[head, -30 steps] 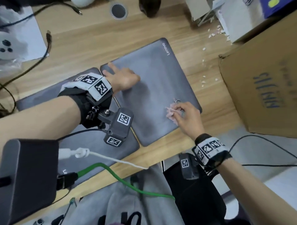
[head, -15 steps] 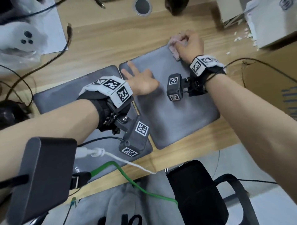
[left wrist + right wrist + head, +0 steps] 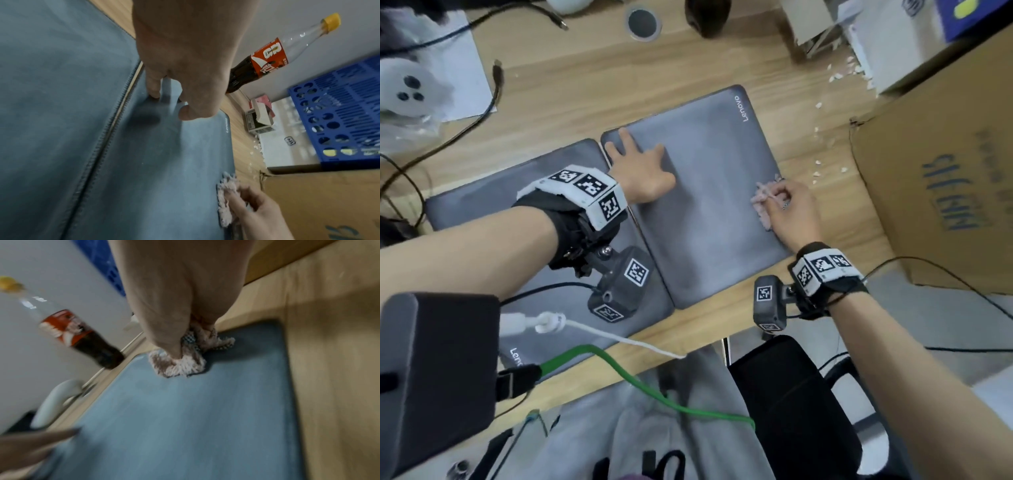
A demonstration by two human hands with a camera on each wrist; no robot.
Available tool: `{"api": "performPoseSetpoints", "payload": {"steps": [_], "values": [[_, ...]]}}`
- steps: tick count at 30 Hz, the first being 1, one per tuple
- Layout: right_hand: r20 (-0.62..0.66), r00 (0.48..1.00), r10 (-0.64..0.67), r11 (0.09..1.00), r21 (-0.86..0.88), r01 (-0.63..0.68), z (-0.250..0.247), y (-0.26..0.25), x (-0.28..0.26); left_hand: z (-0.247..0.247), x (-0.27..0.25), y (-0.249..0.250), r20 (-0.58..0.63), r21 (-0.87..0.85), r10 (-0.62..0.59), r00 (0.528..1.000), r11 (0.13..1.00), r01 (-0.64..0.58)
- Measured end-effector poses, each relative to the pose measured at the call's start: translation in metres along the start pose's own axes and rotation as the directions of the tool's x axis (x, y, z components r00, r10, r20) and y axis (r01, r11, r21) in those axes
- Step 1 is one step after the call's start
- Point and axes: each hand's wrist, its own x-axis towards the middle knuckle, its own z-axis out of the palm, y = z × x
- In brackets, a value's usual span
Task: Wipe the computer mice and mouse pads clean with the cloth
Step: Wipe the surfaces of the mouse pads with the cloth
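The step in hand looked like wiping the right-hand mouse pad (image 3: 709, 192), the grey one lying in the centre of the head view and edge to edge with a second grey pad (image 3: 517, 185) to its left. To do it well, the cloth probably needed firm, flat pressure in overlapping strokes that ran right out to the pad's edges and corners, while the other hand kept the pad from sliding on the wooden desk (image 3: 571, 99).

The right hand (image 3: 792, 212) had its fingers curled round the bunched pink cloth (image 3: 763, 202) and pressed it onto the pad near its right edge. The left hand (image 3: 640, 171) lay spread and flat, fingers splayed, pressing on the pad's upper left corner and holding nothing. No mouse could be identified with certainty in any view.
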Motion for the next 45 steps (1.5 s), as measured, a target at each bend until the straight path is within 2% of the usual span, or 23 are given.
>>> {"api": "performPoseSetpoints", "payload": {"steps": [3, 5, 8, 10, 12, 13, 14, 17, 19, 21, 23, 25, 26, 27, 29, 31, 32, 33, 36, 41, 45], "values": [[0.086, 0.987, -0.135, 0.991, 0.025, 0.133, 0.03, -0.037, -0.022, 0.01, 0.001, -0.012, -0.054, 0.079, 0.056, 0.997, 0.996, -0.051], [0.167, 0.948, -0.271, 0.962, 0.024, 0.271, 0.059, -0.058, -0.04, 0.015, 0.004, -0.018, -0.082, 0.125, 0.089, 0.993, 0.989, -0.078], [0.4, 0.817, -0.415, 0.889, -0.013, 0.458, 0.087, -0.082, -0.069, 0.016, 0.006, -0.022, -0.092, 0.146, 0.117, 0.989, 0.984, -0.103], [0.526, 0.723, -0.448, 0.849, -0.003, 0.528, 0.083, -0.081, -0.076, 0.017, 0.007, -0.024, -0.098, 0.156, 0.124, 0.987, 0.982, -0.108], [0.603, 0.67, -0.432, 0.842, 0.004, 0.539, 0.064, -0.065, -0.075, 0.02, 0.007, -0.026, -0.108, 0.168, 0.122, 0.987, 0.98, -0.102], [0.608, 0.694, -0.386, 0.873, -0.003, 0.488, 0.05, -0.052, -0.07, 0.023, 0.008, -0.027, -0.119, 0.173, 0.121, 0.986, 0.98, -0.099], [0.579, 0.743, -0.336, 0.905, -0.02, 0.426, 0.035, -0.036, -0.062, 0.024, 0.008, -0.027, -0.13, 0.177, 0.121, 0.984, 0.979, -0.097], [0.4, 0.903, -0.156, 0.974, -0.091, 0.209, -0.012, 0.006, -0.033, 0.026, 0.01, -0.029, -0.145, 0.204, 0.13, 0.981, 0.974, -0.099], [0.261, 0.964, -0.047, 0.995, -0.075, 0.069, -0.028, 0.017, -0.017, 0.025, 0.011, -0.03, -0.151, 0.224, 0.129, 0.98, 0.97, -0.093], [0.132, 0.991, 0.019, 0.997, -0.073, -0.009, -0.021, 0.013, -0.008, 0.026, 0.012, -0.03, -0.164, 0.239, 0.129, 0.978, 0.967, -0.087], [0.078, 0.997, 0.012, 1.0, -0.012, -0.011, 0.005, -0.009, -0.01, 0.026, 0.012, -0.03, -0.175, 0.249, 0.129, 0.976, 0.965, -0.083], [0.097, 0.99, -0.107, 0.994, 0.014, 0.106, 0.039, -0.039, -0.022, 0.025, 0.012, -0.033, -0.188, 0.262, 0.132, 0.973, 0.962, -0.08], [0.15, 0.97, -0.19, 0.981, -0.002, 0.192, 0.055, -0.052, -0.032, 0.025, 0.012, -0.034, -0.19, 0.265, 0.136, 0.972, 0.961, -0.083], [0.232, 0.939, -0.255, 0.964, -0.019, 0.267, 0.066, -0.062, -0.045, 0.025, 0.012, -0.034, -0.191, 0.269, 0.144, 0.971, 0.959, -0.089], [0.398, 0.84, -0.37, 0.912, -0.016, 0.409, 0.075, -0.069, -0.07, 0.026, 0.013, -0.036, -0.196, 0.27, 0.156, 0.968, 0.958, -0.099], [0.499, 0.769, -0.399, 0.888, 0.0, 0.46, 0.063, -0.055, -0.084, 0.027, 0.012, -0.037, -0.203, 0.27, 0.167, 0.965, 0.957, -0.109], [0.523, 0.761, -0.383, 0.893, 0.0, 0.45, 0.054, -0.044, -0.085, 0.026, 0.011, -0.037, -0.212, 0.272, 0.173, 0.962, 0.956, -0.112], [0.512, 0.778, -0.365, 0.905, 0.0, 0.425, 0.044, -0.032, -0.083, 0.026, 0.01, -0.037, -0.222, 0.269, 0.179, 0.959, 0.956, -0.116], [0.363, 0.884, -0.296, 0.946, -0.017, 0.324, 0.019, -0.003, -0.071, 0.02, 0.007, -0.035, -0.239, 0.251, 0.197, 0.951, 0.958, -0.136], [0.306, 0.916, -0.259, 0.955, -0.062, 0.291, 0.031, -0.012, -0.053, 0.005, 0.006, -0.04, -0.301, 0.276, 0.255, 0.919, 0.946, -0.172], [0.24, 0.935, -0.26, 0.959, -0.049, 0.28, 0.049, -0.048, -0.019, 0.002, 0.006, -0.057, -0.36, 0.157, 0.241, 0.901, 0.968, -0.196]]}}
